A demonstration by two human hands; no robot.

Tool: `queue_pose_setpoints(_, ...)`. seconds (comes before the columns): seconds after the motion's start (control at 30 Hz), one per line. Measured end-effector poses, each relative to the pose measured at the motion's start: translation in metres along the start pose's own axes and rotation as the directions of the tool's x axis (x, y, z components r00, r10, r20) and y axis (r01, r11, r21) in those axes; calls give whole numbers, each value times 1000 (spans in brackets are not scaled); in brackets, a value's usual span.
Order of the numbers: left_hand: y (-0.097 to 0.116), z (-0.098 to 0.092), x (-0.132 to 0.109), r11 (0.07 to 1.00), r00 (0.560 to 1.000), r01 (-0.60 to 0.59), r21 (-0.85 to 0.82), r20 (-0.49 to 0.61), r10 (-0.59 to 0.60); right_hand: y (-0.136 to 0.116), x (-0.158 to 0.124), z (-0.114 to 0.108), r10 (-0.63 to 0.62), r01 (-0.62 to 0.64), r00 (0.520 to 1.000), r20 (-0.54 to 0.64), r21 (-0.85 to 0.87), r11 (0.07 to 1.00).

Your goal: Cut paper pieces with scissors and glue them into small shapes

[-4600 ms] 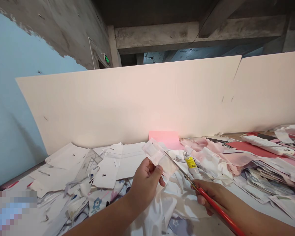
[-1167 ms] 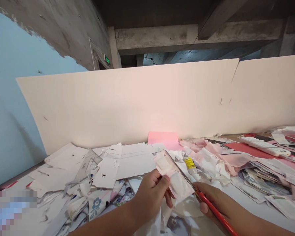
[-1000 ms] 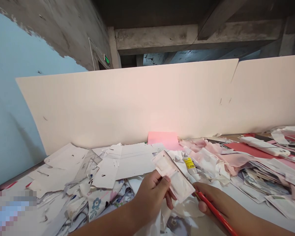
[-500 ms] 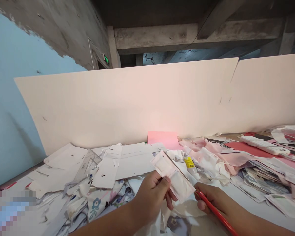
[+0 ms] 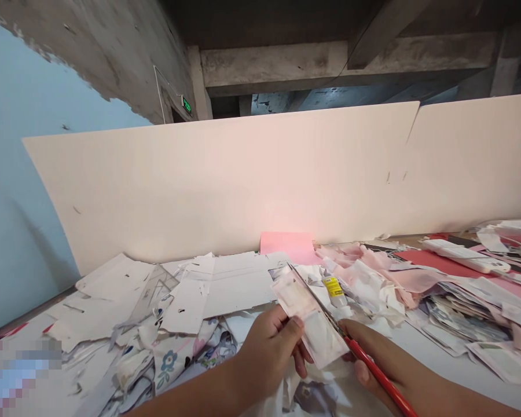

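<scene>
My left hand (image 5: 272,341) pinches a small pale pink and white rectangular piece (image 5: 313,324), thumb on top and fingers underneath. It looks like layered fabric or paper; which one I cannot tell. My right hand (image 5: 373,347) is closed around the red handles of long scissors (image 5: 384,373). Their thin dark blades run along the right edge of the piece, pointing up and away to the left. Just beyond the blades lies a small clear bottle with a yellow label (image 5: 334,289). Below my hands are crumpled white and patterned fabric scraps.
White cards (image 5: 238,284) and floral fabric scraps (image 5: 169,362) cover the left. A pink card (image 5: 286,243) leans on the tall pale board (image 5: 226,185) behind. To the right lie pink cloth scraps (image 5: 373,272), a stack of cut pieces (image 5: 464,318) and a white elongated device (image 5: 466,256).
The scissors have shifted up along the piece's right edge, and their blades now show more clearly. The piece has moved slightly right and down in my left hand.
</scene>
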State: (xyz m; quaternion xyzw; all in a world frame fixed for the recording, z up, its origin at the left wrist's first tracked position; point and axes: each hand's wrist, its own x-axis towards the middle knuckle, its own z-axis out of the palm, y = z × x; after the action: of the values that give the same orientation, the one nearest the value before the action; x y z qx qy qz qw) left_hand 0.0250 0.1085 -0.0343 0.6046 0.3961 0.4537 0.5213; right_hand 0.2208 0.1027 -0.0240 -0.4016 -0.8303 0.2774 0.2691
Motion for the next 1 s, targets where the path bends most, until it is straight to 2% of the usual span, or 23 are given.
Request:
queue_pose_setpoints(0.37,2,3,-1,999,999,18,41,30,-20,4,3,3,-6,6,1000,24,-12,1000)
queue_pose_setpoints(0.6,-1,1,-1,999,999,3,42,50,-5,5,4,3,-25,17,996,90,86,996)
queue_pose_setpoints(0.73,0,1,-1,999,998,11,37,57,-13,12,5,5,23,-27,997,67,55,998)
queue_pose_setpoints(0.87,0,2,0,1000,998,26,7,57,-26,17,7,6,6,-12,998,57,105,994)
queue_pose_setpoints(1.0,1,2,0,998,999,30,-49,13,-30,19,8,7,9,-6,999,-39,78,997)
